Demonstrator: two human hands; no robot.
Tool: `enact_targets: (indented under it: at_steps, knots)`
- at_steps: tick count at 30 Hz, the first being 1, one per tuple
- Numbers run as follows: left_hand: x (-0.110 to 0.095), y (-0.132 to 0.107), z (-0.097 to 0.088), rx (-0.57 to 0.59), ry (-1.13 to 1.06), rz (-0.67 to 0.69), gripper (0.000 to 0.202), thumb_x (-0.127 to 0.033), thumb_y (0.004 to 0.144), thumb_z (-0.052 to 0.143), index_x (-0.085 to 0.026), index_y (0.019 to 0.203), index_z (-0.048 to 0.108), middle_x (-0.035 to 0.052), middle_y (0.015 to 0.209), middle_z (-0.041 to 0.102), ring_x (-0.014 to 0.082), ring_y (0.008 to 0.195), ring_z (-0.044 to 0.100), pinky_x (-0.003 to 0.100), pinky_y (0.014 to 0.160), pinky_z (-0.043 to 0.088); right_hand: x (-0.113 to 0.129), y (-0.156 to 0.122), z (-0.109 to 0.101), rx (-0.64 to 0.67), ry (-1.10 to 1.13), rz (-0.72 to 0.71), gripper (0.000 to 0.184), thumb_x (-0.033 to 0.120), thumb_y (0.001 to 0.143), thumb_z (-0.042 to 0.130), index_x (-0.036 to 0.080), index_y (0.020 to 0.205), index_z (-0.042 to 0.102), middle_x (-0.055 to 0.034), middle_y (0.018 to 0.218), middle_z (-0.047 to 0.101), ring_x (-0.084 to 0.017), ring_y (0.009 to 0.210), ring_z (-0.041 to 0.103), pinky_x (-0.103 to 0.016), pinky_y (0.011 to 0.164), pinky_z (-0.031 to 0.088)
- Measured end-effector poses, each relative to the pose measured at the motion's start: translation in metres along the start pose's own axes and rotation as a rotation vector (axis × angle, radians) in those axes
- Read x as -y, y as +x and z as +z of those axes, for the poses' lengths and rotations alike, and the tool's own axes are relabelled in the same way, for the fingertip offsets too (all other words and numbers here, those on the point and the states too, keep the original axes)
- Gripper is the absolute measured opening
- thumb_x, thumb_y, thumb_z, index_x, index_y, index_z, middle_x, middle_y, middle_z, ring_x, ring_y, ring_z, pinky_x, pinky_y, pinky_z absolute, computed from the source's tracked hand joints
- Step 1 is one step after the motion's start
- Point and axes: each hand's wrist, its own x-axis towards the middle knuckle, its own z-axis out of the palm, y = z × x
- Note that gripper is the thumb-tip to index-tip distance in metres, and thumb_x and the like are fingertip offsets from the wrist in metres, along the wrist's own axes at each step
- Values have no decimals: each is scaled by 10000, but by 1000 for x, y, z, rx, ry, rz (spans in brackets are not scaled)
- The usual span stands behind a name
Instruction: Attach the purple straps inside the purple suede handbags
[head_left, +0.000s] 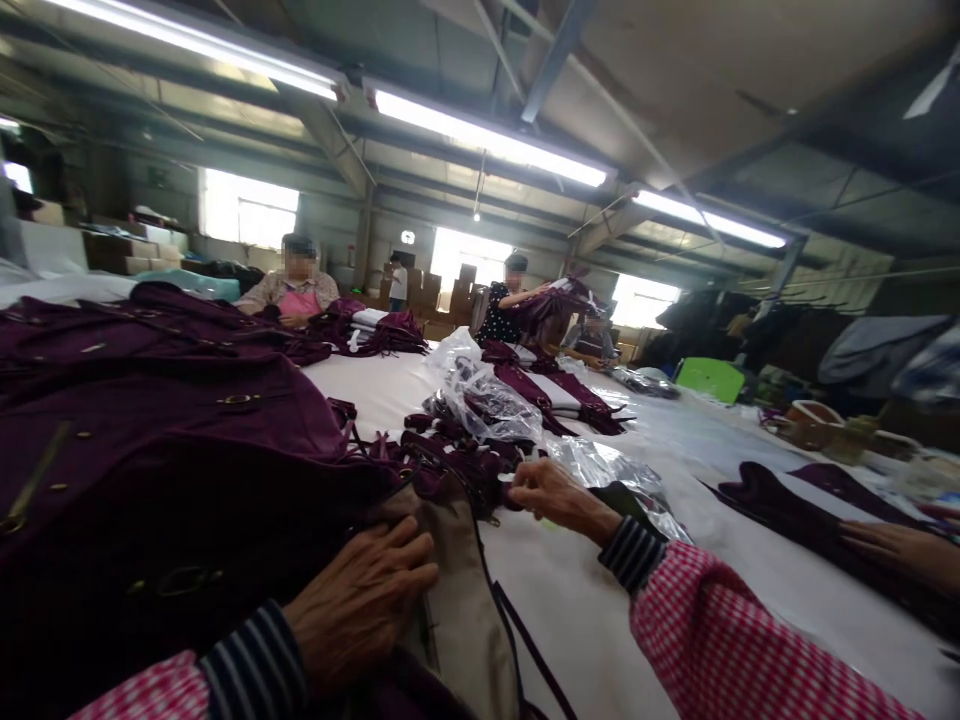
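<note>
My left hand (360,600) lies flat, fingers stretched out, on the beige lining (457,610) of a dark purple garment (165,450) that is heaped at my left. My right hand (551,495) reaches forward with its fingers curled and pinched on purple straps (465,460) in a tangle at the middle of the white table (600,620). Both of my wrists show striped cuffs under pink checked sleeves.
Crumpled clear plastic bags (487,400) lie just beyond the straps. Another person's hand (900,550) rests on purple cloth (795,510) at the right. Two co-workers (296,285) sit at the far end among more purple garments. Baskets (814,420) stand at the far right.
</note>
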Motion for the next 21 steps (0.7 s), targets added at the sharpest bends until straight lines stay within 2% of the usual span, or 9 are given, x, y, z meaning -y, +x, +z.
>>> enact_targets:
  at_steps: [2, 4, 7, 10, 15, 21]
  knots:
    - [5, -5, 9, -19, -10, 31, 583, -90, 878, 543, -338, 1406, 526, -14, 1476, 554, 250, 1423, 396, 350, 1133, 369, -3, -6, 5, 16, 27, -17, 211, 335, 979, 509, 232, 1091, 655, 16, 793, 686, -129, 668, 640, -221, 587, 384]
    - [6, -8, 14, -23, -49, 37, 522, -132, 901, 559, -343, 1379, 563, -9, 1444, 586, 249, 1390, 443, 340, 1117, 398, -12, -14, 12, 12, 10, 3, 212, 256, 986, 476, 202, 1129, 623, -12, 861, 691, -142, 731, 642, -236, 625, 396]
    - [5, -9, 13, -25, -109, -27, 436, -205, 939, 575, -333, 1355, 598, 11, 1391, 631, 246, 1333, 506, 331, 1101, 427, -27, -26, 24, 36, -63, 30, 145, 153, 945, 498, 151, 988, 637, -80, 924, 686, -188, 839, 632, -286, 717, 399]
    - [4, -8, 8, -21, -138, -28, 446, -271, 953, 600, -353, 1390, 572, 10, 1392, 633, 240, 1329, 516, 317, 1093, 437, -35, -31, 37, 101, -135, 11, 80, 135, 908, 563, 144, 920, 641, -101, 948, 689, -203, 872, 628, -299, 760, 393]
    - [-1, -2, 0, -100, -144, -16, 392, -379, 962, 610, -370, 1354, 595, 13, 1387, 629, 248, 1347, 500, 320, 1089, 448, -34, -21, 52, 134, -220, 15, 155, 99, 917, 506, 136, 918, 657, -125, 953, 699, -203, 847, 650, -282, 702, 392]
    - [-8, 4, -2, -105, -168, -33, 316, -354, 968, 581, -344, 1281, 630, 11, 1306, 662, 232, 1312, 517, 309, 1085, 457, -31, -18, 55, 112, -231, 17, 117, 86, 855, 552, 128, 863, 661, -151, 920, 713, -234, 836, 678, -291, 677, 392]
